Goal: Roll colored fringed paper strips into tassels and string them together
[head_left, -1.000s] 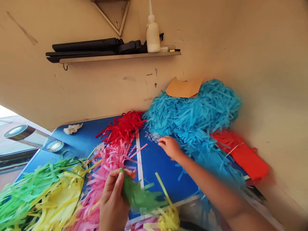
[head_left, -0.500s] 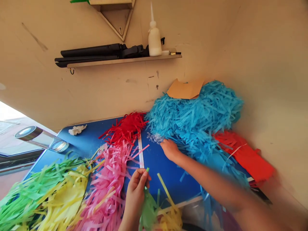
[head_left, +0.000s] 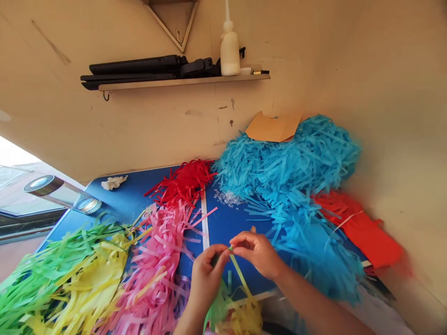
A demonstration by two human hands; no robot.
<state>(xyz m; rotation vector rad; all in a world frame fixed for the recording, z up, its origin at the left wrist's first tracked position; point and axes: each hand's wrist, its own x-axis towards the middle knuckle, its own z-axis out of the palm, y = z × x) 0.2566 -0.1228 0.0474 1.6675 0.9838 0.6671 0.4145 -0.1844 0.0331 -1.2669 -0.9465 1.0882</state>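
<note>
My left hand (head_left: 208, 272) pinches the twisted tip of a green tissue-paper tassel (head_left: 218, 304), whose fringe hangs down below it. My right hand (head_left: 259, 255) meets it there, thumb and finger pressed together at the green tip; whatever small thing they hold is hidden. Beneath the hands a yellow tissue tassel (head_left: 247, 317) with one long strip lies near the table's front edge. Beyond them, a little heap of tiny clear pieces (head_left: 228, 198), perhaps small bands, sits on the blue table (head_left: 223, 223).
Fringed paper in green (head_left: 66, 251), yellow (head_left: 94, 279), pink (head_left: 160, 256) and red (head_left: 188, 181) covers the left side. A large blue fringe pile (head_left: 289, 163) and red paper (head_left: 366, 232) lie right. A glass bottle (head_left: 64, 193) stands left; a wall shelf (head_left: 195, 83) holds a white squeeze bottle (head_left: 230, 51).
My right hand has come back from the heap of clear pieces to the green tip in my left hand. The left hand has shifted slightly right. The view has tilted slightly down.
</note>
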